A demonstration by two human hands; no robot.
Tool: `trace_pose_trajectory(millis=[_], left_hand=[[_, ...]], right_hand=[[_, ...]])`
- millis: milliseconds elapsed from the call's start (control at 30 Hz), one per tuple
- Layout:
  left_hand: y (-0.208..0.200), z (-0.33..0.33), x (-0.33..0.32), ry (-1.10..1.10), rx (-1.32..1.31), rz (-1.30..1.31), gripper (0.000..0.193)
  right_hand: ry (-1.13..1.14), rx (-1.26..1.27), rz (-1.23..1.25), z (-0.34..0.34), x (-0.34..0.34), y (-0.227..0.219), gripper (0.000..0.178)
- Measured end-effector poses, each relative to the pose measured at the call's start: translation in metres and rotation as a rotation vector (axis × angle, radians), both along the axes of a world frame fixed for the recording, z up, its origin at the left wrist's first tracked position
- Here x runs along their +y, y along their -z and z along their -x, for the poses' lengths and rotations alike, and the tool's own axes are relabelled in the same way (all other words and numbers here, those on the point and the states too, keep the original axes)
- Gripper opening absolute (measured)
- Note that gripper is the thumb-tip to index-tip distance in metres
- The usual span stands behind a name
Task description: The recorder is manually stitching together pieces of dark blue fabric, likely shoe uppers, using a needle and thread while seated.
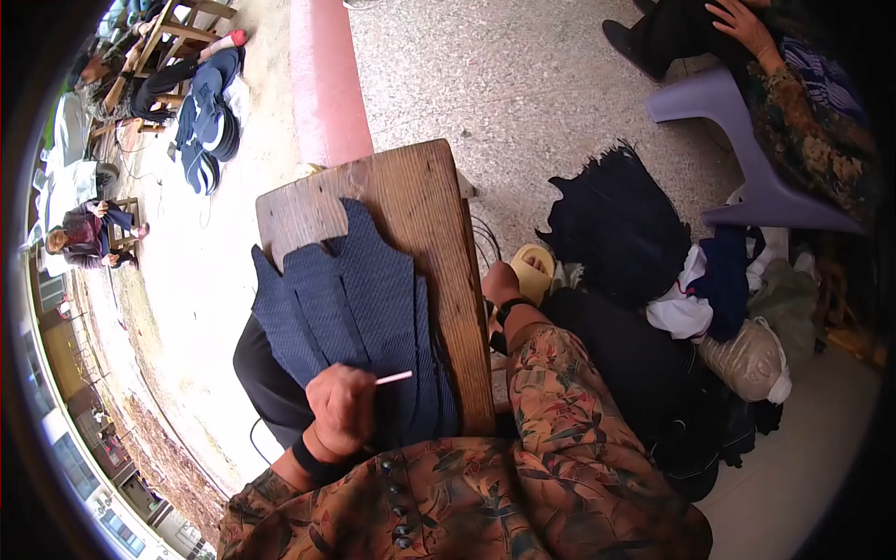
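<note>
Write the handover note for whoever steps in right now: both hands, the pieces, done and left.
Left hand: closed on a thin pink stick, resting on the dark blue fabric pieces.
Right hand: past the wooden board edge, grip hidden.
Pieces lie overlapped in a fan on the board.
Done: pieces laid out. Left: cannot tell; loose dark fabric heap lies on the floor to the right.

Brown floral sleeves (560, 439), black wristbands, dark buttons down the front.

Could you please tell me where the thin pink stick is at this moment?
In the head view, the thin pink stick is low and left of centre, held in the left hand and jutting right over the dark blue fabric pieces lying on the wooden board.
</note>
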State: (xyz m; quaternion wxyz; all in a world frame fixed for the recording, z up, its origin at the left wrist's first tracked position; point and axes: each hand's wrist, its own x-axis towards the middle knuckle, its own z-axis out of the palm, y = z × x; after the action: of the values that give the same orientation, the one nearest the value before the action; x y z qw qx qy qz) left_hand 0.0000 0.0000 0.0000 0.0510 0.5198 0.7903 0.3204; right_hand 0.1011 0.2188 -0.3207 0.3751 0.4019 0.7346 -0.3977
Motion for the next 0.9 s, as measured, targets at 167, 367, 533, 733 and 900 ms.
trace_pose_trajectory(millis=[167, 367, 533, 733, 900], left_hand=[[0.005, 0.009, -0.01, 0.047, -0.05, 0.048, 0.018], [0.005, 0.008, -0.024, 0.082, -0.136, 0.146, 0.019], [0.012, 0.003, -0.012, -0.021, -0.104, 0.006, 0.018], [0.016, -0.005, -0.006, -0.134, -0.36, -0.14, 0.015], [0.013, -0.005, -0.002, -0.131, -0.157, -0.212, 0.011]], right_hand=[[0.27, 0.011, -0.148, -0.008, -0.025, 0.039, 0.034], [0.266, -0.107, 0.317, -0.01, -0.021, 0.061, 0.022], [0.369, 0.002, -0.092, 0.005, -0.014, 0.01, 0.032], [0.435, 0.329, -0.365, 0.02, 0.031, -0.066, 0.023], [0.508, 0.9, -0.571, 0.018, 0.03, -0.21, 0.021]])
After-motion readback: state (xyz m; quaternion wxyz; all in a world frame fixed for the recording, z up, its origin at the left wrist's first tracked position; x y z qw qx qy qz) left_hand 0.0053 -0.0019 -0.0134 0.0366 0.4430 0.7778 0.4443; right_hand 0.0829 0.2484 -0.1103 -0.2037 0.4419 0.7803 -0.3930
